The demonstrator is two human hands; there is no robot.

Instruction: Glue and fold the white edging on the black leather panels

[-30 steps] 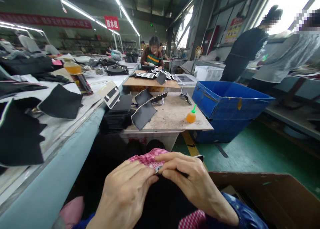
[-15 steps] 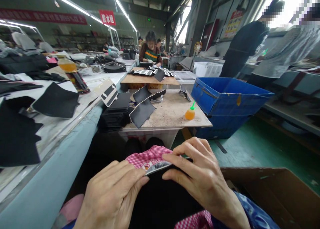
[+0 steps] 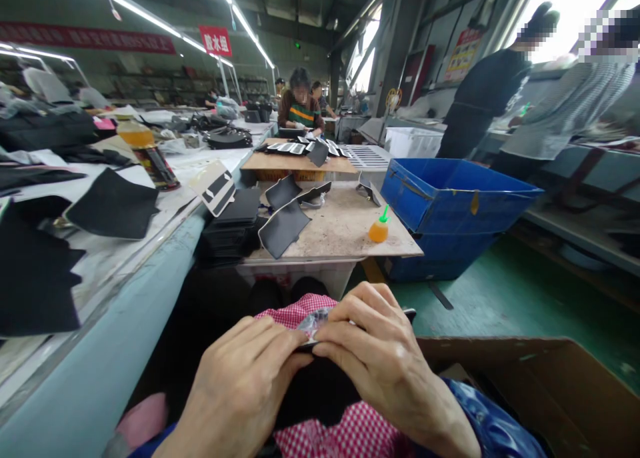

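Observation:
Between my two hands, above my lap, is a black sheet piece with a pale edge (image 3: 308,345). My left hand (image 3: 245,371) pinches that edge between thumb and fingers. Close beside it, my right hand (image 3: 377,351) pinches the same edge, its fingertips nearly meeting the left ones. A crumpled bit of clear plastic film (image 3: 313,320) shows just behind the fingertips. Most of the piece is hidden by the hands, and a narrow end sticks out past my right knuckles. Red-and-white checked cloth (image 3: 300,306) covers my lap.
Ahead, a board (image 3: 340,235) holds black panels (image 3: 285,226), a dark stack (image 3: 233,228) and an orange squeeze bottle (image 3: 379,230). A blue bin (image 3: 465,208) stands right, a cardboard box (image 3: 540,371) near my right arm, a long table (image 3: 145,298) left. Several people work beyond.
My hands have come closer together along the edge, the right one moving left. Both pinch more tightly now, and the clear film bunches up between them.

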